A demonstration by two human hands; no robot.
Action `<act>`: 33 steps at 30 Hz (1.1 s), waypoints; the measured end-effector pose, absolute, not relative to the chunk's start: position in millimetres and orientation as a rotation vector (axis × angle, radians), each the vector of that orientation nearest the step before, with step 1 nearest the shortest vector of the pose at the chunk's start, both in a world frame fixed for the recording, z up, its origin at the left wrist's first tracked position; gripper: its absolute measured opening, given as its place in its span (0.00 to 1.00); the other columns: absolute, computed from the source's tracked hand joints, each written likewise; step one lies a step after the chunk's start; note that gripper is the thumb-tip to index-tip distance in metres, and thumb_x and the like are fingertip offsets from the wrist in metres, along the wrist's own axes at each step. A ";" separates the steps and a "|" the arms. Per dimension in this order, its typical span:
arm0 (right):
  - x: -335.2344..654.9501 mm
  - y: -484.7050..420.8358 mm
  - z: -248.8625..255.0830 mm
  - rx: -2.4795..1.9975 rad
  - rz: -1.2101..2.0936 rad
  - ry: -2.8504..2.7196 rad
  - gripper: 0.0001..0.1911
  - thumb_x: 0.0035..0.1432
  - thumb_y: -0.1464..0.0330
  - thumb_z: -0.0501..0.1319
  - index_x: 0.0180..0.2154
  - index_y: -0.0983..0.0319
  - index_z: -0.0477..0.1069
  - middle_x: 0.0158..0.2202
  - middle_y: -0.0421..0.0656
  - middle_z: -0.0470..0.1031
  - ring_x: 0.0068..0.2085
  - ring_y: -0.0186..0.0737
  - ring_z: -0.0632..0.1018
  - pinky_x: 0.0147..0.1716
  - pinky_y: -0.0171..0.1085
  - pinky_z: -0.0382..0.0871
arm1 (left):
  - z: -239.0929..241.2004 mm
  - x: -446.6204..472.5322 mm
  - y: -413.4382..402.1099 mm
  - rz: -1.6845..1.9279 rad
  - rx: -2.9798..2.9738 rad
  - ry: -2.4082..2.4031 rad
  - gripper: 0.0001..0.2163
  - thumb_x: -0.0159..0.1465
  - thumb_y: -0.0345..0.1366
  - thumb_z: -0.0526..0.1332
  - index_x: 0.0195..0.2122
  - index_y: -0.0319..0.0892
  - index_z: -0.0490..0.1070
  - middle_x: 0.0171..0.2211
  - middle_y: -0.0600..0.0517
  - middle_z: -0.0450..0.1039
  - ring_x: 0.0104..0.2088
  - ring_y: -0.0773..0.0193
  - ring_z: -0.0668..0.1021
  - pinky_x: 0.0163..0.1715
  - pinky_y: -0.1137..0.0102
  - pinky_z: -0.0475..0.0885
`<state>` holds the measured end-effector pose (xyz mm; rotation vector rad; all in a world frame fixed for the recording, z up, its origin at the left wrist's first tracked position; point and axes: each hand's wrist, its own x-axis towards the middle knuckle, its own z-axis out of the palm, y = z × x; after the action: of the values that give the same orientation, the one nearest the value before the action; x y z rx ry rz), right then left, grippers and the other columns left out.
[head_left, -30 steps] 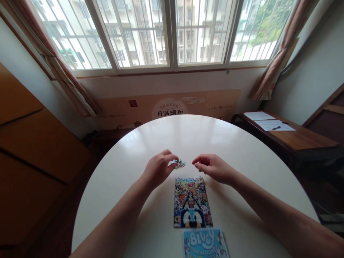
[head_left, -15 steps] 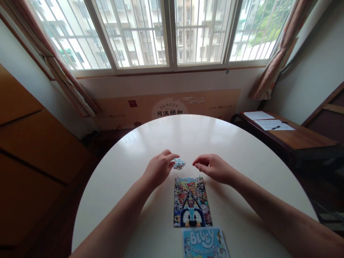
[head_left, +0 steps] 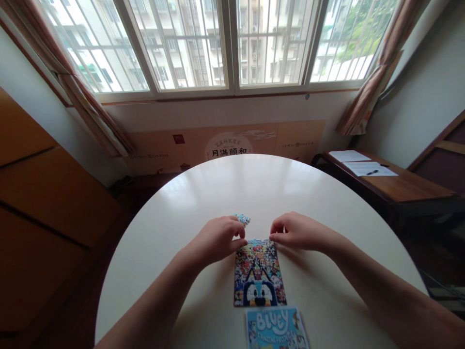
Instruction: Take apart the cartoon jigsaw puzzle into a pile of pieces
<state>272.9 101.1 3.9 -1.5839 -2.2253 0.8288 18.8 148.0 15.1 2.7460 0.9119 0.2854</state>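
Note:
A nearly full jigsaw puzzle [head_left: 258, 276] lies flat on the white round table, showing a blue cartoon dog's face below a crowd of small colourful figures. My left hand [head_left: 220, 238] is at its upper left corner, thumb and fingers closed together; anything between them is too small to make out. At the upper right corner, my right hand [head_left: 296, 231] has its thumb and forefinger pinched by the puzzle's edge, and what they grip is not clear. Just beyond my left fingers sits a small pile of light-blue puzzle pieces [head_left: 244, 219], partly hidden by that hand.
Below the puzzle lies a light-blue "Bluey" picture sheet or box [head_left: 276, 329], cut off by the frame. The round table [head_left: 163, 213] reaches toward the window wall. On the right, a wooden desk [head_left: 417, 186] bears papers [head_left: 366, 168] and a pen.
My left hand has come away from the pile, nearer to me, to the puzzle's upper left corner. The right hand has shifted slightly right and nearer, to the upper right corner.

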 end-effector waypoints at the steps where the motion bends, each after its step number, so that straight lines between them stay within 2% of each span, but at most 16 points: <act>1: 271.7 100.5 4.0 -1.591 0.827 -2.230 0.09 0.58 0.62 0.64 0.32 0.59 0.81 0.31 0.44 0.81 0.30 0.39 0.76 0.28 0.37 0.64 | 15.6 18.9 147.7 0.274 2.751 0.907 0.03 0.60 0.36 0.68 0.30 0.44 0.77 0.31 0.53 0.77 0.30 0.63 0.76 0.29 0.70 0.67; 5: 268.1 99.6 3.5 -1.591 0.836 -2.226 0.07 0.55 0.64 0.66 0.32 0.59 0.81 0.30 0.43 0.81 0.29 0.39 0.76 0.27 0.37 0.64 | 15.7 24.3 143.3 0.250 2.771 0.840 0.04 0.58 0.34 0.69 0.35 0.46 0.77 0.34 0.53 0.77 0.31 0.63 0.76 0.29 0.70 0.67; 9: 267.0 100.7 1.5 -1.564 0.903 -2.190 0.05 0.53 0.66 0.66 0.30 0.59 0.80 0.29 0.43 0.81 0.29 0.39 0.77 0.27 0.36 0.64 | 11.6 33.1 137.0 0.256 2.768 0.709 0.09 0.60 0.33 0.67 0.40 0.52 0.80 0.34 0.54 0.77 0.30 0.64 0.77 0.29 0.70 0.68; 33: 269.4 106.2 -4.5 -1.524 1.043 -2.108 0.05 0.52 0.67 0.66 0.30 0.61 0.80 0.30 0.43 0.81 0.31 0.39 0.77 0.28 0.35 0.66 | 5.4 37.6 136.8 0.265 2.720 0.723 0.11 0.59 0.31 0.66 0.40 0.53 0.81 0.34 0.54 0.78 0.31 0.62 0.79 0.31 0.70 0.70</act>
<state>269.4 106.2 -4.5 -1.5245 -2.1080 1.0433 37.6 136.8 5.4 2.7200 0.7226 0.2647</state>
